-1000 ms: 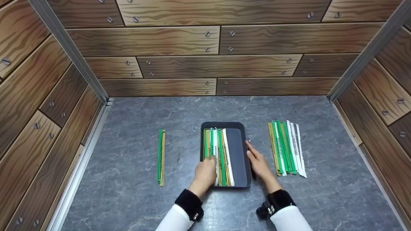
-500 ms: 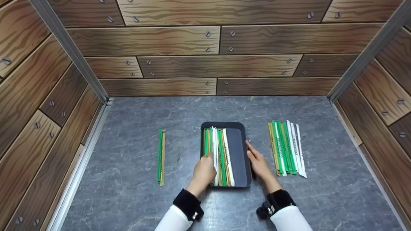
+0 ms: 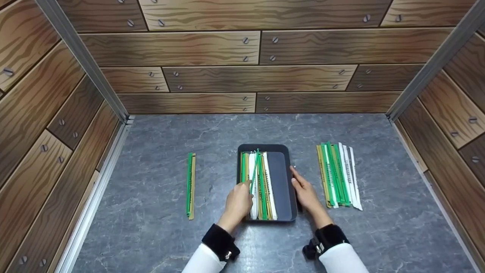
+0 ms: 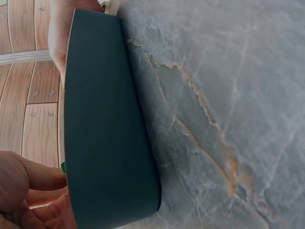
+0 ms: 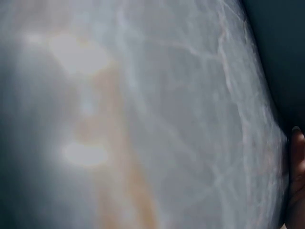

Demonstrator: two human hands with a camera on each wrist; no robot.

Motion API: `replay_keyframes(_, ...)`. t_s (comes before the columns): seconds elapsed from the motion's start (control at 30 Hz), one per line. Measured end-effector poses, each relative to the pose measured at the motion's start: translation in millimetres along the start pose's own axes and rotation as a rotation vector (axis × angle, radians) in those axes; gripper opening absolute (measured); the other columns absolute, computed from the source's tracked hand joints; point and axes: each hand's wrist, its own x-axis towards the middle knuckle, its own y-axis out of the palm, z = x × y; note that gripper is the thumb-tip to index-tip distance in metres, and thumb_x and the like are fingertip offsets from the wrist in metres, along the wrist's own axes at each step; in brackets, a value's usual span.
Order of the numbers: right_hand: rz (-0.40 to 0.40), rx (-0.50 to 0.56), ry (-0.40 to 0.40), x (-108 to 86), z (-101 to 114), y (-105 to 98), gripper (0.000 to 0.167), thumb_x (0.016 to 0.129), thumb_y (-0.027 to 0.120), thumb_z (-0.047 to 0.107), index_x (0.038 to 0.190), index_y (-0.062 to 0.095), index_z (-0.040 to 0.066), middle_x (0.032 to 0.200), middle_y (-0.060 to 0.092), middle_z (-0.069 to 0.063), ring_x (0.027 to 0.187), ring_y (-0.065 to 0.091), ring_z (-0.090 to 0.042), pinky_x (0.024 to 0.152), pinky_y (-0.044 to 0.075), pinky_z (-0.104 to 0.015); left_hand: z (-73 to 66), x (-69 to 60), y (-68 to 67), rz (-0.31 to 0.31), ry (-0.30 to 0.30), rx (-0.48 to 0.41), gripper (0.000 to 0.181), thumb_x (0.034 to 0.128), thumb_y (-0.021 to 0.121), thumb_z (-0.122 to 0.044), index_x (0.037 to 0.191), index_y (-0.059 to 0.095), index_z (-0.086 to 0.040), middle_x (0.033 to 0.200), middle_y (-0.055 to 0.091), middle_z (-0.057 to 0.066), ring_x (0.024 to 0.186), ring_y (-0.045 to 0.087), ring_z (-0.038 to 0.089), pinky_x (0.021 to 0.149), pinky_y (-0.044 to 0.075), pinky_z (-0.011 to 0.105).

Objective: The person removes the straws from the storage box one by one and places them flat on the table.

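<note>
In the head view a dark tray (image 3: 283, 189) holds several long thin wrapped sticks in green, tan and white. My left hand (image 3: 238, 201) is over the tray's left part and pinches a green stick (image 3: 255, 170), which lies slanted across the others. The left wrist view shows the tray's outer wall (image 4: 105, 119), with the left hand's fingers (image 4: 45, 176) at its rim and a small green tip beside them. My right hand (image 3: 307, 195) rests along the tray's right side, its fingers against the wall; fingers (image 5: 298, 157) also show in the right wrist view.
A green and a tan stick (image 3: 190, 185) lie on the grey marbled table (image 3: 151, 189) left of the tray. Several green, tan and white sticks (image 3: 339, 174) lie side by side to the right. Wood-patterned walls (image 3: 212, 79) stand behind and at both sides.
The left hand has moved slightly left and back toward the body. A green stick now slants from its fingers across the white ones; earlier the sticks lay nearly parallel. The right hand stays still.
</note>
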Motion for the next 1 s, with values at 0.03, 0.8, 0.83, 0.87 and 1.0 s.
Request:
replay_keyframes(0.03, 0.000, 0.000, -0.001, 0.2, 0, 0, 0.046, 0.106, 0.045, 0.017, 0.151, 0.039, 0.010, 0.152, 0.035, -0.016, 0.140, 0.031, -0.038, 0.114, 0.023, -0.051, 0.0, -0.2, -1.0, 0.002, -0.002, -0.007, 0.045, 0.0855, 0.070, 0.002, 0.130, 0.060, 0.002, 0.117, 0.066, 0.020, 0.086, 0.068, 0.033, 0.068, 0.057, 0.039)
replay_keyframes(0.8, -0.022, -0.004, -0.021, -1.1, 3, 1, 0.045, 0.105, 0.047, 0.017, 0.149, 0.042, 0.011, 0.150, 0.039, -0.016, 0.137, 0.036, -0.038, 0.112, 0.027, -0.051, 64.0, -21.1, -56.7, -0.178, -0.177, -0.145, 0.046, 0.0861, 0.058, 0.012, 0.131, 0.059, 0.003, 0.105, 0.070, 0.020, 0.080, 0.068, 0.028, 0.067, 0.057, 0.038)
replay_keyframes(0.83, -0.022, -0.006, -0.019, -1.0, 2, 1, 0.045, 0.105, 0.047, 0.017, 0.149, 0.042, 0.011, 0.150, 0.039, -0.016, 0.137, 0.036, -0.038, 0.112, 0.027, -0.051, 71.7, -22.2, -59.8, -0.199, -0.187, -0.135, 0.045, 0.0858, 0.057, 0.012, 0.130, 0.059, 0.004, 0.103, 0.070, 0.020, 0.083, 0.068, 0.031, 0.070, 0.057, 0.041)
replay_keyframes(0.87, -0.022, -0.008, -0.016, -0.9, 2, 0, 0.045, 0.105, 0.047, 0.017, 0.149, 0.042, 0.011, 0.150, 0.039, -0.016, 0.138, 0.035, -0.038, 0.112, 0.027, -0.051, 79.6, -23.2, -62.8, -0.218, -0.204, -0.116, 0.044, 0.0858, 0.058, 0.011, 0.129, 0.060, 0.004, 0.101, 0.070, 0.020, 0.086, 0.068, 0.032, 0.072, 0.057, 0.043)
replay_keyframes(1.0, -0.019, -0.017, -0.010, -1.0, 2, 0, 0.045, 0.105, 0.046, 0.018, 0.150, 0.042, 0.012, 0.150, 0.038, -0.016, 0.138, 0.035, -0.037, 0.113, 0.027, -0.050, 107.9, -27.0, -74.7, -0.247, -0.302, -0.092, 0.042, 0.0880, 0.056, 0.008, 0.129, 0.059, 0.005, 0.101, 0.070, 0.023, 0.088, 0.068, 0.038, 0.072, 0.055, 0.050)
